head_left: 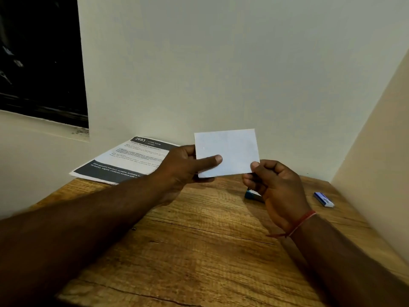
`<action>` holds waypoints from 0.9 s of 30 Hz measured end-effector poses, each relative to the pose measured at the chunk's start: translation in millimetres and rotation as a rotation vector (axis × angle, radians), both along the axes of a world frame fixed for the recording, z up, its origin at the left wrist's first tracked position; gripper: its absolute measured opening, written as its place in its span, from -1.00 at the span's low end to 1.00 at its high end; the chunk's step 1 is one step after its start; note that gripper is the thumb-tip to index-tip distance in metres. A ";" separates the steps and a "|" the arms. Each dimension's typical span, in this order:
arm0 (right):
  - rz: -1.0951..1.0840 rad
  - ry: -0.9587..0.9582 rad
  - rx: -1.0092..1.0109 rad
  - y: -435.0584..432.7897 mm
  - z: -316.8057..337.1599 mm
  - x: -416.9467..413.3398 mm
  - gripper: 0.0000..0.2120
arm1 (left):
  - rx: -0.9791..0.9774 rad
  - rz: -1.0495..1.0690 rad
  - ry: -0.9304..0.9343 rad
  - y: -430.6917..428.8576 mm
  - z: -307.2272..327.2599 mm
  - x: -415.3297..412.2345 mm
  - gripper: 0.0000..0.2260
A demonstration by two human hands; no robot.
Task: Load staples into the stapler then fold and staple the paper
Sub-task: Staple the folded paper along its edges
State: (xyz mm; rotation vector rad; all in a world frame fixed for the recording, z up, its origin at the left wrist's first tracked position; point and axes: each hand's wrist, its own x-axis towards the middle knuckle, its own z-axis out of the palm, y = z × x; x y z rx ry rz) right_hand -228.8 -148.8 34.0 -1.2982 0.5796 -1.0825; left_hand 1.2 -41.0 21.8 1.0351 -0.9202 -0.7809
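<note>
A small folded white paper [230, 149] is held up above the wooden table [199, 240]. My left hand [183, 167] grips its left edge, thumb across the front. My right hand [274, 185] pinches its lower right corner. A tiny staple mark shows near the paper's left edge. Behind my right hand a blue object [251, 194], perhaps the stapler, lies on the table, mostly hidden. A small blue and white staple box [323, 199] lies at the right of the table.
A printed sheet [124, 160] with dark bands lies at the table's back left, overhanging the edge. White walls close in behind and to the right. A dark window is at the upper left.
</note>
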 end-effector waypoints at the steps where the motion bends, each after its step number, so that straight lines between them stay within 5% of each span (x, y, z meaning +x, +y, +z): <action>1: 0.003 0.008 0.002 -0.4 -0.6 0.4 -0.91 | 0.017 -0.007 -0.015 -0.9 -1.9 -0.3 -0.68; 8: -0.055 0.149 -0.165 -11.9 -3.4 -6.2 -0.90 | 0.050 0.106 -0.198 0.0 -1.7 6.0 -0.73; 11: -0.191 0.380 -0.406 -23.5 -3.3 -11.1 -0.79 | 0.033 0.139 -0.229 0.6 -2.0 8.3 -0.74; 15: -0.096 0.893 -0.505 -36.7 -4.7 -28.2 -0.57 | 0.026 0.185 -0.197 -1.4 -0.8 15.0 -0.70; 17: -0.062 1.037 -0.539 -38.0 -7.1 -32.0 -0.63 | 0.018 0.198 -0.189 -1.8 -0.6 16.3 -0.69; 21: -0.051 0.955 -0.579 -29.5 -5.4 -28.4 -0.84 | -0.002 0.240 -0.207 -0.8 2.1 12.0 -0.69; 23: -0.017 0.689 -0.469 -15.6 -6.4 -20.2 -0.91 | -0.016 0.268 -0.228 -0.3 4.4 6.8 -0.72; 27: 0.156 0.362 -0.198 22.5 -5.3 0.6 -0.74 | -0.042 0.318 -0.302 1.3 6.7 -2.1 -0.71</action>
